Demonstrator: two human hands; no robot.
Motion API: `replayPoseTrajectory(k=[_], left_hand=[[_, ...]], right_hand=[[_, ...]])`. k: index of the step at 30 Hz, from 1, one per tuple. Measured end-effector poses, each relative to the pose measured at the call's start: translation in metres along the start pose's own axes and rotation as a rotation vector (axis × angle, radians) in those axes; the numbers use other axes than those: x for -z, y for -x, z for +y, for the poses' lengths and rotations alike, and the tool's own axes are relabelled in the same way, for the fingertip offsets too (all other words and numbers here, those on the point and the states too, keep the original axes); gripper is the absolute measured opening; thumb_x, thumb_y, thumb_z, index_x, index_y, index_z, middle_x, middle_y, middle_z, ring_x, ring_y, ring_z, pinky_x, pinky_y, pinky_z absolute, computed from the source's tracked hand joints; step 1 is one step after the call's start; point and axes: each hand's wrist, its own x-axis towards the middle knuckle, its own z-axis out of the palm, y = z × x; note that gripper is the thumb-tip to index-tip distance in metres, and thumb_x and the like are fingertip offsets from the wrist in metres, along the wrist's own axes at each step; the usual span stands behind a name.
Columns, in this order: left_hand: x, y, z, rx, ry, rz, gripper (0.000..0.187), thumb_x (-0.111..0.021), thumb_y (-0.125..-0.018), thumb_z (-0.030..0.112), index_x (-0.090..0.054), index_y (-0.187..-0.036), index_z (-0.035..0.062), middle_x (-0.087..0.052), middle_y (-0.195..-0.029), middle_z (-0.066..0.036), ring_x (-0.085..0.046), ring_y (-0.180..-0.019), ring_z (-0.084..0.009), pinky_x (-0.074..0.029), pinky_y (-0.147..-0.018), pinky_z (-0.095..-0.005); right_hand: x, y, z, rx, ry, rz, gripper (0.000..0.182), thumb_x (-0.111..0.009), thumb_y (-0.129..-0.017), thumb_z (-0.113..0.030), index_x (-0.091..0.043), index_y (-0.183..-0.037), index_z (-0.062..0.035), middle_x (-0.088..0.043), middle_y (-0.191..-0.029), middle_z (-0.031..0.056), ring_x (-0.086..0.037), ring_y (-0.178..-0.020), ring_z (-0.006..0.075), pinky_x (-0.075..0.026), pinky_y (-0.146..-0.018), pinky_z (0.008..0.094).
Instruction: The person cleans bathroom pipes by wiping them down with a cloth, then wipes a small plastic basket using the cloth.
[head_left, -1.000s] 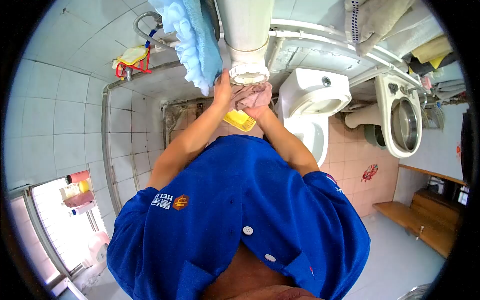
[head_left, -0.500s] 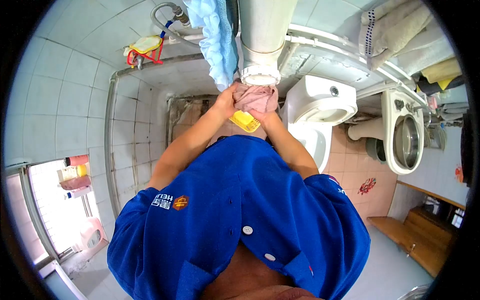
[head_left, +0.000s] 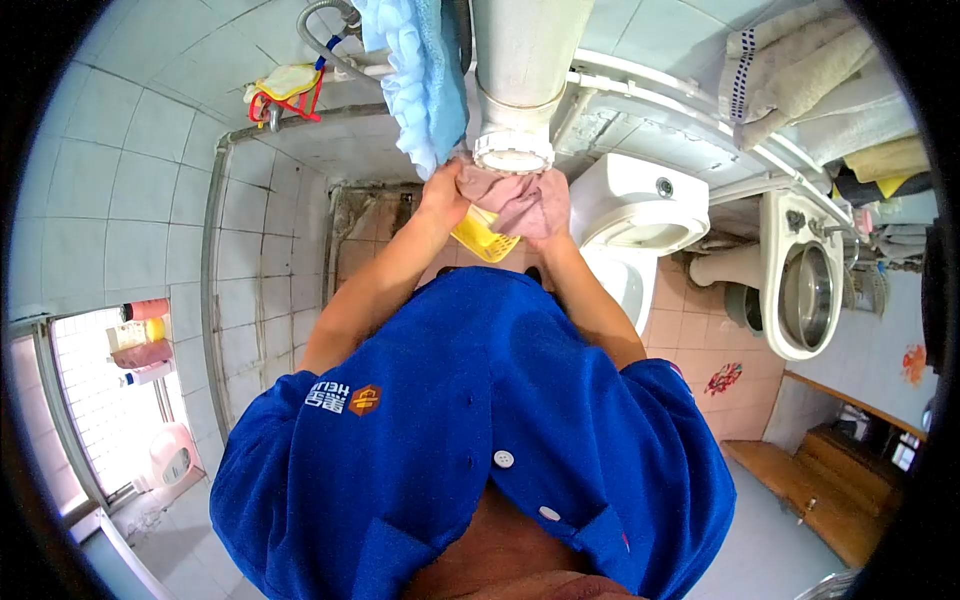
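Observation:
A crumpled pink cloth (head_left: 515,203) is spread between my hands, just under the white cap of a big pipe. Below the cloth shows a yellow plastic basket (head_left: 484,238) with slots in its side. My left hand (head_left: 445,198) is closed at the basket's left edge, and its fingertips are partly hidden by the cloth. The cloth drapes over most of my right hand (head_left: 546,243), which is closed on it at the basket's right side. Close above my left hand hangs a light-blue ruffled cloth (head_left: 415,90).
The thick white pipe (head_left: 520,60) comes down directly before my hands. A toilet (head_left: 640,215) stands to the right, with a washbasin (head_left: 790,300) beyond it. Towels (head_left: 790,80) hang at upper right. Bottles (head_left: 140,335) stand by the window at left.
The pink cloth has opened out to the right and now covers more of my right hand. My right hand has shifted slightly right and down; the left hand has moved slightly left.

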Motion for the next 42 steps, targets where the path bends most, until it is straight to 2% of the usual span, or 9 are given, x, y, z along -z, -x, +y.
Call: replayPoseTrajectory(k=[8,11,13,17,20,23,25,27,42], left_hand=[[-0.05,0.027,0.031,-0.285,-0.067,-0.018,0.038,-0.042,-0.103,0.028,-0.046,-0.133,0.0057,-0.055,-0.131,-0.01,-0.051,-0.122,-0.0255,-0.038,-0.108,-0.0432],[-0.036,0.002,0.019,-0.305,-0.138,-0.007,0.036,-0.043,-0.103,0.028,-0.048,-0.133,0.0085,-0.056,-0.131,-0.009,-0.053,-0.121,-0.0244,-0.041,-0.106,-0.0422],[-0.024,-0.009,0.006,-0.235,-0.147,-0.038,0.033,-0.045,-0.102,0.026,-0.051,-0.13,0.0099,-0.058,-0.127,-0.008,-0.055,-0.118,-0.0233,-0.043,-0.104,-0.0411],[-0.028,-0.011,-0.009,-0.058,-0.02,-0.035,0.026,-0.048,-0.101,0.02,-0.056,-0.122,0.0074,-0.062,-0.116,-0.008,-0.059,-0.111,-0.0234,-0.046,-0.101,-0.0395],[-0.045,0.008,0.01,-0.303,-0.13,-0.014,0.021,-0.05,-0.101,0.018,-0.06,-0.111,0.003,-0.064,-0.109,-0.007,-0.061,-0.103,-0.0201,-0.049,-0.093,-0.035],[-0.049,0.015,0.028,-0.43,-0.221,-0.204,0.017,-0.053,-0.1,0.018,-0.061,-0.104,0.0048,-0.064,-0.102,-0.004,-0.06,-0.096,-0.0149,-0.05,-0.085,-0.0306],[-0.052,0.012,0.015,-0.446,-0.254,-0.209,0.013,-0.054,-0.1,0.017,-0.061,-0.101,0.0059,-0.064,-0.096,-0.001,-0.059,-0.089,-0.012,-0.049,-0.08,-0.0279],[-0.039,-0.012,0.0,-0.514,-0.344,-0.053,0.014,-0.053,-0.1,0.017,-0.062,-0.101,0.0062,-0.064,-0.094,-0.002,-0.059,-0.085,-0.0127,-0.05,-0.08,-0.0284],[-0.035,0.011,-0.002,-0.102,-0.16,-0.04,0.013,-0.048,-0.098,0.005,-0.058,-0.105,0.0041,-0.065,-0.102,-0.007,-0.063,-0.094,-0.0202,-0.052,-0.086,-0.034]], right_hand=[[0.006,0.007,0.003,-0.237,-0.134,0.183,0.034,-0.055,-0.095,-0.03,-0.055,-0.118,-0.0057,-0.062,-0.11,0.0063,-0.061,-0.094,0.0202,-0.053,-0.08,0.0335],[0.046,-0.001,0.024,0.208,1.203,0.068,0.03,-0.05,-0.096,-0.027,-0.055,-0.119,-0.0087,-0.062,-0.11,0.0043,-0.06,-0.094,0.0204,-0.053,-0.081,0.0339],[0.036,-0.001,0.017,-0.181,-0.109,0.156,0.026,-0.048,-0.097,-0.023,-0.057,-0.117,-0.0088,-0.063,-0.106,0.0057,-0.06,-0.094,0.0214,-0.052,-0.08,0.0336],[0.055,-0.006,0.02,0.041,0.543,0.016,0.022,-0.048,-0.093,-0.013,-0.059,-0.111,-0.0074,-0.063,-0.107,0.0046,-0.059,-0.101,0.0191,-0.049,-0.089,0.0304],[0.062,-0.001,0.016,-0.278,-0.125,0.057,0.024,-0.046,-0.095,-0.018,-0.059,-0.112,-0.0074,-0.063,-0.107,0.0038,-0.058,-0.103,0.0198,-0.047,-0.092,0.0302],[0.028,0.008,0.007,0.073,1.438,-0.103,0.027,-0.044,-0.097,-0.018,-0.056,-0.119,-0.0082,-0.061,-0.114,0.0045,-0.056,-0.106,0.0206,-0.045,-0.096,0.0314],[0.019,0.005,0.018,-0.184,-0.07,0.017,0.028,-0.044,-0.098,-0.019,-0.053,-0.123,-0.0091,-0.061,-0.116,0.006,-0.058,-0.102,0.0223,-0.048,-0.093,0.0317],[0.017,0.001,0.021,-0.053,0.372,0.038,0.03,-0.04,-0.1,-0.02,-0.051,-0.126,-0.0089,-0.06,-0.119,0.0078,-0.059,-0.102,0.0223,-0.049,-0.093,0.0319],[0.004,-0.002,0.016,-0.221,-0.21,0.109,0.04,-0.051,-0.097,-0.035,-0.051,-0.128,-0.0095,-0.06,-0.121,0.0051,-0.059,-0.106,0.023,-0.049,-0.094,0.0363]])
